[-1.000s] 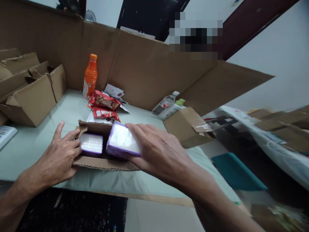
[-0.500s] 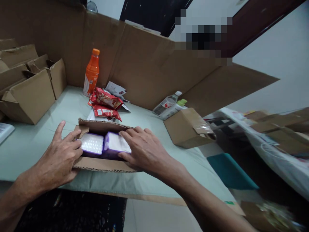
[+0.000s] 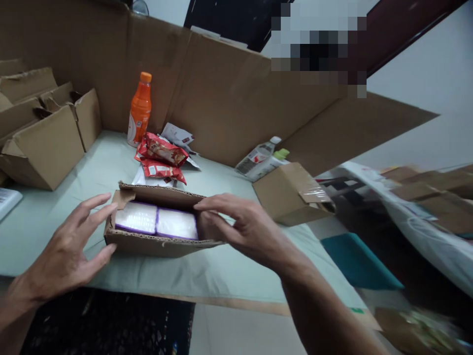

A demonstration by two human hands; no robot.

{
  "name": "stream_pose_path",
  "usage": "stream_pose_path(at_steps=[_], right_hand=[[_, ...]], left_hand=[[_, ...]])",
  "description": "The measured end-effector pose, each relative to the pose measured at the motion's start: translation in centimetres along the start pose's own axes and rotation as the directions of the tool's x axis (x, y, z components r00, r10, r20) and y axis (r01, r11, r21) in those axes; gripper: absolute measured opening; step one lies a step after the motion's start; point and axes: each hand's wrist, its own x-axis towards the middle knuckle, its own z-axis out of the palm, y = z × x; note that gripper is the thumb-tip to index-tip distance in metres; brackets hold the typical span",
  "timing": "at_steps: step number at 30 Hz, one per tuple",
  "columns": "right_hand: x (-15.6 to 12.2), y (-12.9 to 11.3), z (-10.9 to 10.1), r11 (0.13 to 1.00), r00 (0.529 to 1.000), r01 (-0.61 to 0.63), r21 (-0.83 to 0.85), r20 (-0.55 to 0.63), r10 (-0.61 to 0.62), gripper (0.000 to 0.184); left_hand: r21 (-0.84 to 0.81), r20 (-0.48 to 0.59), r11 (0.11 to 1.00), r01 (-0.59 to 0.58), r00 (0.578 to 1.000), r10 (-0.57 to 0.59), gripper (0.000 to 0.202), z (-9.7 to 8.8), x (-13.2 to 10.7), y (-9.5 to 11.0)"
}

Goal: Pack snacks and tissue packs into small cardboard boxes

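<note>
An open cardboard box [image 3: 148, 245] stands near the table's front edge. Two white packs with purple edges lie side by side in it, a left pack [image 3: 136, 218] and a right pack [image 3: 176, 224]; they look like tissue packs. My left hand [image 3: 70, 241] is at the box's left end, fingers spread and thumb apart, holding nothing. Over the right end hangs my right hand [image 3: 240, 222], its fingers stretched out above the opening beside the right pack. That hand grips nothing and hides part of the box's right end.
Red snack packets [image 3: 162, 153] and an orange bottle [image 3: 140, 111] are behind the box. A clear bottle [image 3: 258, 153] leans beside a closed carton [image 3: 288, 195] at the right. Several open cartons [image 3: 55, 143] stand at the left. A tall cardboard panel [image 3: 229, 103] borders the back.
My right hand has let go of the right pack, which now lies level against the left one. My left hand has moved left, off the packs and box edge, with its fingers opened.
</note>
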Motion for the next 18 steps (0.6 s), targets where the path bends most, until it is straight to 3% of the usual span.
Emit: stream_pose_path(at_steps=[3, 7, 10, 13, 15, 18], right_hand=[[2.4, 0.4, 1.2, 0.998, 0.984, 0.061, -0.019, 0.166, -0.057, 0.037], [4.0, 2.1, 1.4, 1.0, 0.997, 0.003, 0.003, 0.082, -0.003, 0.039], [1.7, 3.3, 0.3, 0.999, 0.997, -0.033, 0.025, -0.068, 0.034, 0.03], [-1.9, 3.5, -0.5, 0.984, 0.971, -0.172, 0.033, -0.162, 0.175, 0.027], [-3.6, 3.2, -0.4, 0.966, 0.957, -0.248, 0.071, -0.139, 0.255, 0.028], [-4.3, 2.5, 0.4, 0.956, 0.964, -0.257, 0.142, -0.027, 0.263, 0.027]], left_hand=[[-0.032, 0.02, 0.999, 0.008, 1.0, -0.008, 0.056, 1.3, 0.1, -0.3], [-0.027, 0.015, 0.999, -0.022, 1.0, 0.022, 0.05, 2.0, 0.4, -0.5], [-0.038, -0.011, 0.999, 0.001, 1.0, -0.001, 0.043, 1.7, 0.4, -0.5], [-0.081, -0.006, 0.996, -0.032, 0.999, 0.032, 0.026, 1.4, 0.5, -0.4], [-0.1, 0.005, 0.993, -0.069, 0.998, 0.069, 0.017, 1.3, 0.5, -0.4], [-0.124, 0.032, 0.99, -0.073, 0.996, 0.077, 0.016, 1.2, 0.4, -0.8]])
